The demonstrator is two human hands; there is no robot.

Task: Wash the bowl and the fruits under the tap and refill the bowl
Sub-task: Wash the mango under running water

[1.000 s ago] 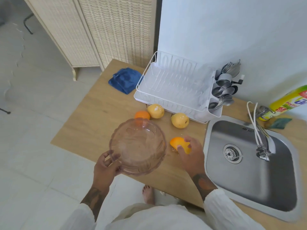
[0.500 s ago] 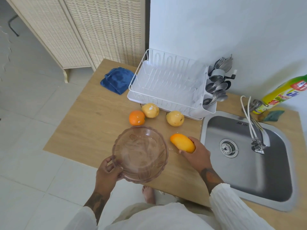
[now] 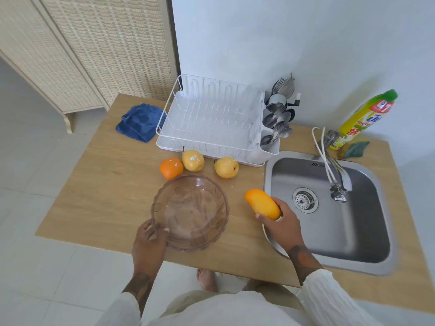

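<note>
A clear pinkish glass bowl (image 3: 190, 210), empty, is over the wooden counter; my left hand (image 3: 148, 243) grips its near rim. My right hand (image 3: 282, 228) holds an orange-yellow mango (image 3: 262, 203) just left of the steel sink (image 3: 367, 234). An orange (image 3: 171, 168) and two yellow pears (image 3: 193, 160) (image 3: 226, 167) lie on the counter behind the bowl, in front of the dish rack. The tap (image 3: 339, 182) reaches over the sink from the back; no water shows.
A white dish rack (image 3: 211, 123) with a cutlery holder (image 3: 277, 118) stands at the back. A folded blue cloth (image 3: 140, 122) lies to its left. A yellow detergent bottle (image 3: 366, 116) and a green sponge (image 3: 356, 148) sit behind the sink. The counter's front edge is close to me.
My right hand has lifted the mango off the counter and carried it right, toward the sink. The bowl has come lower and nearer me in my left hand.
</note>
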